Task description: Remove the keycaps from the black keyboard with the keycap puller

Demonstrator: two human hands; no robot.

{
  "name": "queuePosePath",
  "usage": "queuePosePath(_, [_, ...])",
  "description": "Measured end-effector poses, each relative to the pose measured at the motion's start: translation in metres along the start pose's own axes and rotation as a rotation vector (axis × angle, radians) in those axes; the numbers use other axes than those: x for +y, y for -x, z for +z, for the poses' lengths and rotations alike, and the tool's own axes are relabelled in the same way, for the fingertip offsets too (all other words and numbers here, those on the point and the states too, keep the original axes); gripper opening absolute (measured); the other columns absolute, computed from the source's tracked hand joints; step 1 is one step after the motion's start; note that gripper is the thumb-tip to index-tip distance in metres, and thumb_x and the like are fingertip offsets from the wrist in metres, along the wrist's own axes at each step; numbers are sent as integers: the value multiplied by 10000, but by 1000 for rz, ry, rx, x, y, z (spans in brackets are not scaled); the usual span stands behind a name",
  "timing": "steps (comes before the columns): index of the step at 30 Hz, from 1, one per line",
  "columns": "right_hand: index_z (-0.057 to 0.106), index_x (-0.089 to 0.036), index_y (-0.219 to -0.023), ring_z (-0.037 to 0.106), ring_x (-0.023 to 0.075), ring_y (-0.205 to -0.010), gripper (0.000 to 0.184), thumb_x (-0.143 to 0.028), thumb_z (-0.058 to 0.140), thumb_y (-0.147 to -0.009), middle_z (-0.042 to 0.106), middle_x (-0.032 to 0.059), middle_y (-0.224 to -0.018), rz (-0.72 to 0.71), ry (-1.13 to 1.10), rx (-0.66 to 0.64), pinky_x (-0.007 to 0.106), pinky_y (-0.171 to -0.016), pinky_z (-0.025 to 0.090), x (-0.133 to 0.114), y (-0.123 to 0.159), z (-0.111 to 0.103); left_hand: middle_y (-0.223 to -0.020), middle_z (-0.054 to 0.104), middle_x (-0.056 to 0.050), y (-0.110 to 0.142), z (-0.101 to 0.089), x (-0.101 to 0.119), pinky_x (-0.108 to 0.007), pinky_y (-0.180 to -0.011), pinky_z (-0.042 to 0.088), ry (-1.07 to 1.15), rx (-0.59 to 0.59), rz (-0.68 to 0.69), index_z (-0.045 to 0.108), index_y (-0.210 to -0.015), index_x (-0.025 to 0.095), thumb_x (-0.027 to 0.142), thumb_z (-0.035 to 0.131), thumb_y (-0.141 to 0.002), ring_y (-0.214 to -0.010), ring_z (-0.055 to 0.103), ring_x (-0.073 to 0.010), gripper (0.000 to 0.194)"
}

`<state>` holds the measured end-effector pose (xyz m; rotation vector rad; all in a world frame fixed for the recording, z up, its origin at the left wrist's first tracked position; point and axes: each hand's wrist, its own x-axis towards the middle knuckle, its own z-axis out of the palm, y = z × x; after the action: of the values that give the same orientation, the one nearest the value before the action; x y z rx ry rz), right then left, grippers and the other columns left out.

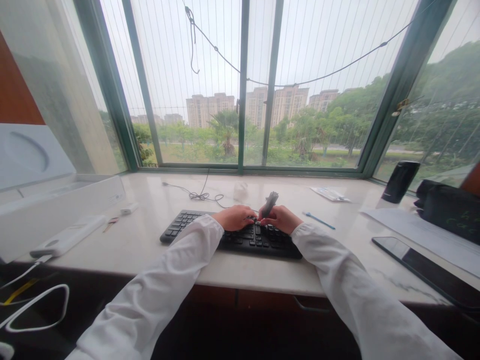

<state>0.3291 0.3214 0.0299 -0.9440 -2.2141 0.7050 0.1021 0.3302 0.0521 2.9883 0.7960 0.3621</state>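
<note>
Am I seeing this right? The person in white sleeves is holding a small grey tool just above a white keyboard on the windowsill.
Not quite: the keyboard is black, not white, as the head view shows. The rest stands: the person in white sleeves is holding a small grey tool just above it on the windowsill.

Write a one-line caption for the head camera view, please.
Left hand and right hand at a black keyboard on a window sill, the right holding a grey object.
</note>
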Motion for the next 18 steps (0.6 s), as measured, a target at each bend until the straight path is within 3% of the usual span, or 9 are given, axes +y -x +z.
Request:
queuePosePath(12, [619,-166,-858,581,147,-659,280,-426,667,-767,636,6,-731,-31,0,-15,258,-616,464,-5,-3,8,-1011,652,-70,1,-2,2,-269,-866,461,-13,-5,23,633,-1072,192,259,473,-930,-963,614,-178,223])
queuePosePath(18, [607,-147,-927,633,177,-747,393,-527,590,-827,661,48,-825,-44,-117,-48,301,-702,523,-9,0,6,-1022,647,-69,1,-1,0,-272,-873,461,-27,0,26,620,-1099,201,274,467,-934,-969,608,-178,236])
